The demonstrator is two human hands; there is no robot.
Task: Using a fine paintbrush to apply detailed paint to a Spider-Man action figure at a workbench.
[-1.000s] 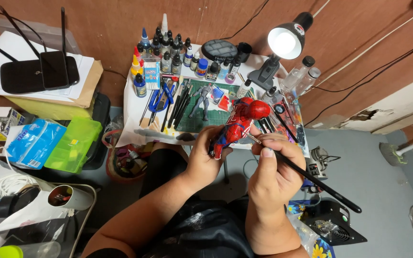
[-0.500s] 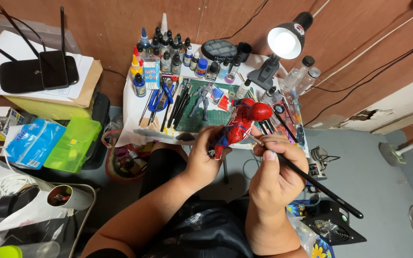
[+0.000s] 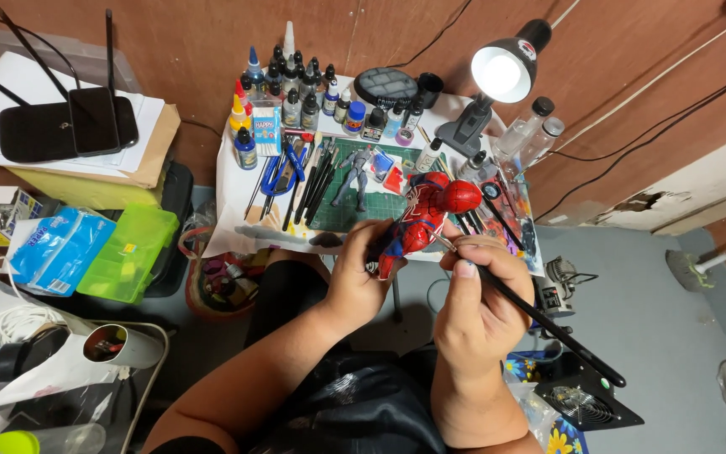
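Note:
My left hand [image 3: 360, 277] grips a red and blue action figure [image 3: 420, 220] by its legs, holding it tilted over the front edge of a small white worktable [image 3: 230, 208]. My right hand [image 3: 481, 309] holds a long black paintbrush [image 3: 548, 324], its tip touching the figure near the red head. A grey unpainted figure [image 3: 356, 172] lies on the green cutting mat [image 3: 380, 202] just beyond my hands.
Several small paint bottles [image 3: 296, 92] line the table's back, brushes and blue scissors [image 3: 277, 172] lie left of the mat. A lit desk lamp [image 3: 497, 76] stands at right. A black router [image 3: 65, 126], a green plastic box [image 3: 128, 252] and a blue pack [image 3: 56, 248] sit at left.
The figure has tilted a little and shifted slightly right in my left hand; the brush tip stays at its upper body. Both hands remain in nearly the same place.

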